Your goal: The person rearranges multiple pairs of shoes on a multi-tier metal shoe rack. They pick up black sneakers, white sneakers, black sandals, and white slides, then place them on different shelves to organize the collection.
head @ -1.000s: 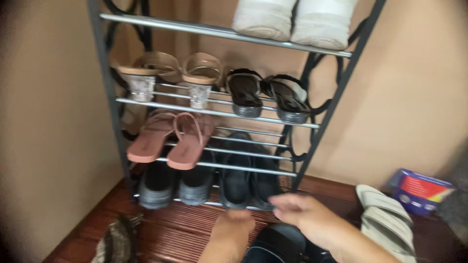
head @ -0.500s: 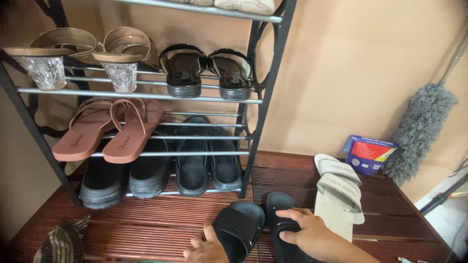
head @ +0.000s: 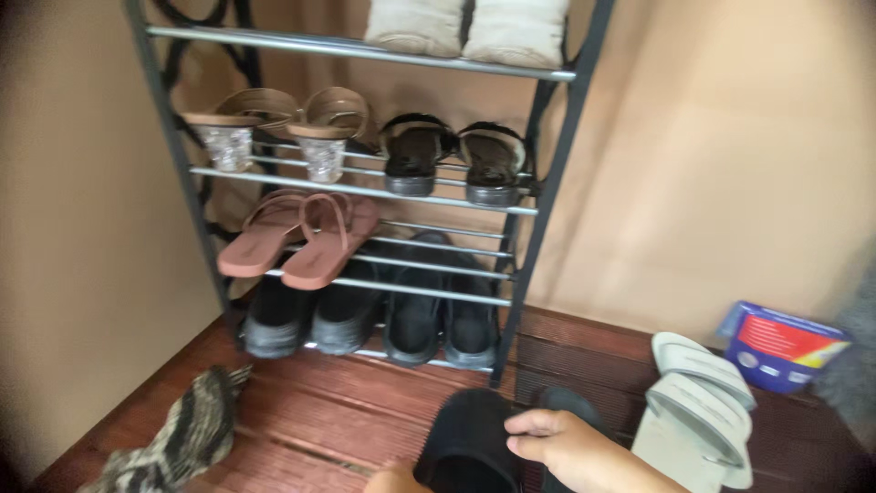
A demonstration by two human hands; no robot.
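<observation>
Where the frame cuts off at the bottom, the right hand (head: 570, 447) sits with fingers curled over the top of a black slide sandal (head: 470, 445), gripping it; a second black slide (head: 568, 402) lies just behind, partly hidden by the hand. Left hand (head: 394, 478) only a sliver at the bottom edge, touching the near sandal's lower side; cannot tell its grip. Both slides are low over the dark red wooden floor (head: 319, 411). Left on the floor, a striped brown cloth (head: 178, 434). Right, a pair of white slides (head: 698, 402), stacked slightly askew. Behind them a blue box (head: 785, 345) against the beige wall (head: 712, 183). Further back, the metal shoe rack (head: 538, 210): bottom tier four black shoes (head: 365, 319), next tier pink flip-flops (head: 297, 237), above those clear-heeled tan sandals (head: 274, 123) beside black sandals (head: 452, 160), top tier cream shoes (head: 470, 23), cropped.
</observation>
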